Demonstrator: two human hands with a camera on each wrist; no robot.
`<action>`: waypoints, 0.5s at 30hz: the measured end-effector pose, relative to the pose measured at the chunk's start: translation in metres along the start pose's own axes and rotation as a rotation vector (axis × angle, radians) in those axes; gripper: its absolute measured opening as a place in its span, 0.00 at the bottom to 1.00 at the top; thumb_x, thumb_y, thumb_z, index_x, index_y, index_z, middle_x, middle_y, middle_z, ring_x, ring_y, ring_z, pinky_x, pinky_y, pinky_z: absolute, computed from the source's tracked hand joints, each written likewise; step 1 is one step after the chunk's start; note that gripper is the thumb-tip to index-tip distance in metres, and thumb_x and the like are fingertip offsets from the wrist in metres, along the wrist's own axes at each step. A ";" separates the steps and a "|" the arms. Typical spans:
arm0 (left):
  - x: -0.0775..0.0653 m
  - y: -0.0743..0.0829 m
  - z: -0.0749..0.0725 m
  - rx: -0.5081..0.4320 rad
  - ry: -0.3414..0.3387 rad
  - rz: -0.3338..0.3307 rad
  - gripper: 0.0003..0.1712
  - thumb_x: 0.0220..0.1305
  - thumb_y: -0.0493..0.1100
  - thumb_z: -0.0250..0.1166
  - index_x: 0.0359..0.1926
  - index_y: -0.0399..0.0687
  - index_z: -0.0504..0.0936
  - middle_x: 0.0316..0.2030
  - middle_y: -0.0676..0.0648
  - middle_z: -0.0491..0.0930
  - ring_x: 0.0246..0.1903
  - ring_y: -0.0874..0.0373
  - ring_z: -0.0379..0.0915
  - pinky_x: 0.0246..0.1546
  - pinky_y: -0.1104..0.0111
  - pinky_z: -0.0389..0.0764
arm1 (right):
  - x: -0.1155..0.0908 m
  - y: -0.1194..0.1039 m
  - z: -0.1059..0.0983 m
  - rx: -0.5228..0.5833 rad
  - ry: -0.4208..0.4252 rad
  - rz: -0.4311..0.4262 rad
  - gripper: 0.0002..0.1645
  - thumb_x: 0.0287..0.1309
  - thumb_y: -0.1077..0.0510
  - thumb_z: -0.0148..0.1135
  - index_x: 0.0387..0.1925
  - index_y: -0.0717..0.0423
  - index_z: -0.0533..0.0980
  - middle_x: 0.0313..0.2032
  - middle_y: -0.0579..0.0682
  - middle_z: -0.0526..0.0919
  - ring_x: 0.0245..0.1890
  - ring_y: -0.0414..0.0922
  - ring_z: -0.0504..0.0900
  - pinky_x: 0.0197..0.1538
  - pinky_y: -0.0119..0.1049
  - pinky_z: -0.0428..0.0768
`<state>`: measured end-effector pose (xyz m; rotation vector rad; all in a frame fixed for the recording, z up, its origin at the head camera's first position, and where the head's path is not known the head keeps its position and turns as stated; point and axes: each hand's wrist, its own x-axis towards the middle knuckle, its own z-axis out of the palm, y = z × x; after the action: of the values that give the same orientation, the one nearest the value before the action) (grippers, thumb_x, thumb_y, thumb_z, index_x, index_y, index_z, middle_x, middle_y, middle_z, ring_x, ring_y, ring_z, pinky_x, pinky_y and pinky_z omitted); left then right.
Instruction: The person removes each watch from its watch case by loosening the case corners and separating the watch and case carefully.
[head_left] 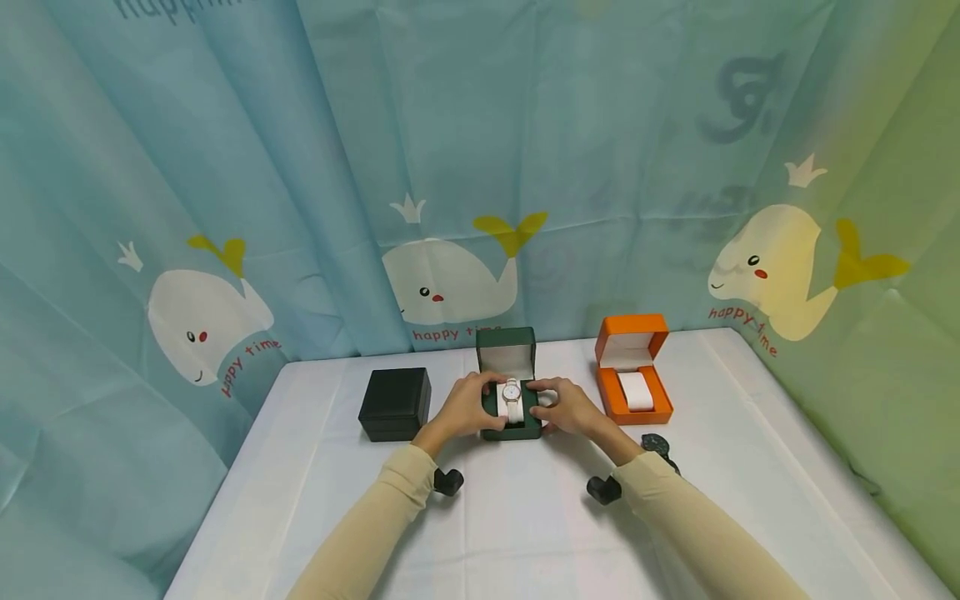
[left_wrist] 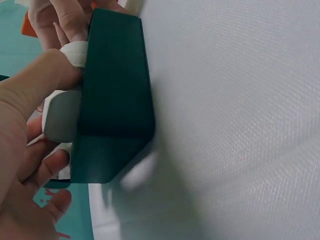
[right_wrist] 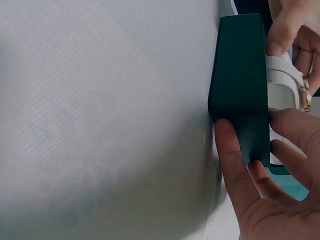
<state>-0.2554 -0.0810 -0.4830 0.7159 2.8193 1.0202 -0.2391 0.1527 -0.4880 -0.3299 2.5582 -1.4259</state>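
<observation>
In the head view a green watch box (head_left: 506, 340) stands on the table with its lid raised. A wristwatch (head_left: 512, 392) with a pale strap and round dial is wrapped on a white cushion (head_left: 515, 413) inside it. My left hand (head_left: 467, 404) reaches in from the left, thumb at the cushion's front and fingers toward its back, pinching watch and cushion. My right hand (head_left: 572, 407) grips the box's right side. Seen from the right wrist, its thumb lies along the outside of the green box (right_wrist: 240, 65), other fingers over the rim.
A closed black box (head_left: 395, 404) stands left of the green one. To the right is an orange box (head_left: 633, 327), lid up, with a white cushion (head_left: 636, 392) inside. A dark watch (head_left: 656, 444) lies partly behind the right sleeve. A printed curtain (head_left: 600, 167) hangs behind the table.
</observation>
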 end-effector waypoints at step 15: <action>-0.007 0.009 -0.007 -0.123 0.075 0.065 0.36 0.52 0.42 0.79 0.63 0.49 0.78 0.54 0.42 0.84 0.52 0.47 0.81 0.51 0.55 0.81 | 0.001 0.002 0.001 -0.021 0.002 -0.004 0.30 0.62 0.65 0.70 0.65 0.61 0.76 0.65 0.68 0.74 0.20 0.48 0.86 0.32 0.35 0.82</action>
<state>-0.2476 -0.0823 -0.4726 0.7768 2.7808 1.2441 -0.2399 0.1529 -0.4904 -0.3363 2.5771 -1.4026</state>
